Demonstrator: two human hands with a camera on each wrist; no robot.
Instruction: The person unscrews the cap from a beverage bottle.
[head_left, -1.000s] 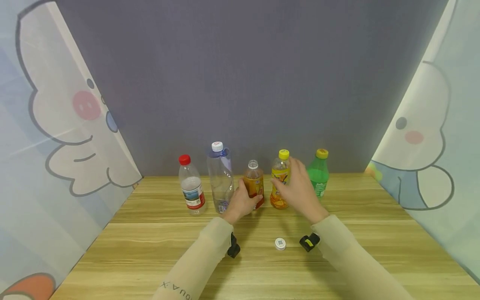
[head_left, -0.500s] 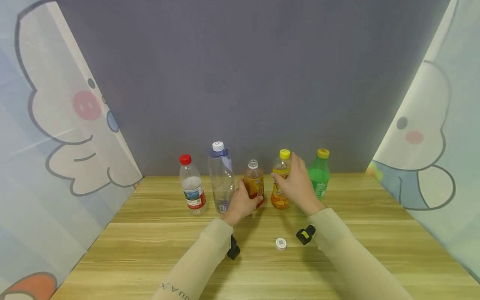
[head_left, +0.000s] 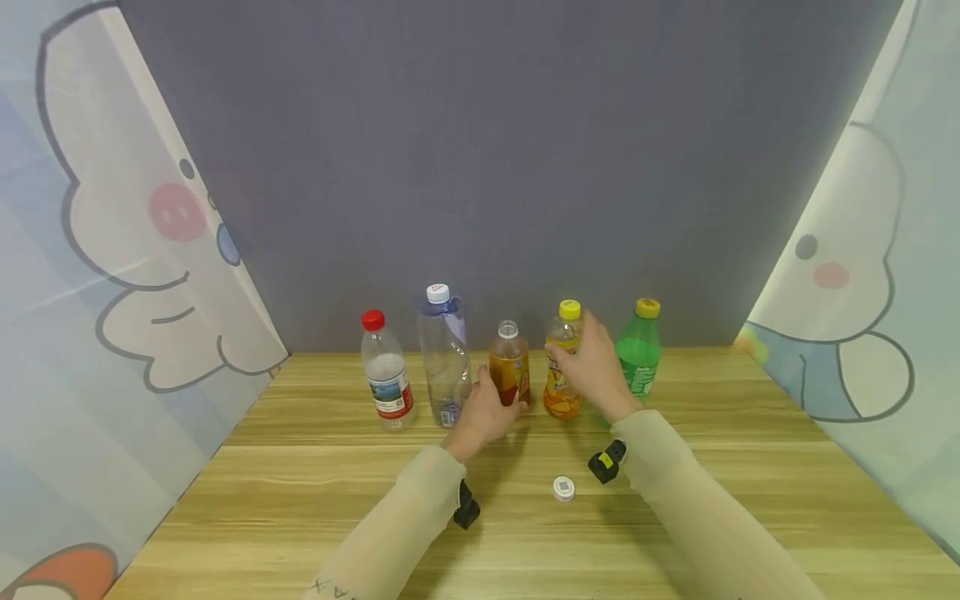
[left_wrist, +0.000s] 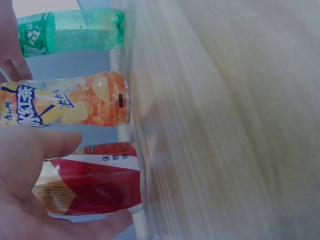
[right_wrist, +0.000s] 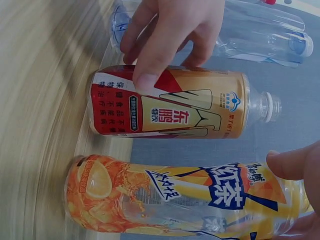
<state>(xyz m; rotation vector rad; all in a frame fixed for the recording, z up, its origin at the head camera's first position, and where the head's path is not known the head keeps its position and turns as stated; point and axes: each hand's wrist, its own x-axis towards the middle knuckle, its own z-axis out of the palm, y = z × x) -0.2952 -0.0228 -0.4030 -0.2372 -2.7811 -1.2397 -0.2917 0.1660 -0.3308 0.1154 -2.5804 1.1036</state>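
A red-and-gold drink bottle [head_left: 508,367] stands upright with its mouth uncapped. My left hand [head_left: 483,417] holds it low down, the thumb [right_wrist: 146,80] lying across its label. To its right stands an upright yellow-labelled iced tea bottle [head_left: 561,392] with a yellow cap on. My right hand [head_left: 596,367] curves round this bottle's upper part, thumb in front and fingers on the right side, partly hidden behind it. The yellow cap [head_left: 570,309] stays uncovered. On the table in front of both bottles lies a loose white cap [head_left: 563,488].
A red-capped bottle [head_left: 388,392] and a tall clear bottle [head_left: 444,358] with a white cap stand at the left. Right of my right hand is a green bottle [head_left: 637,350] with a yellow cap. The wooden table [head_left: 262,500] ends at a grey back panel [head_left: 480,167].
My left hand has slid slightly down toward me along the red-and-gold bottle. The right hand has shifted slightly left, closer round the iced tea bottle. The bottles stand in the same places.
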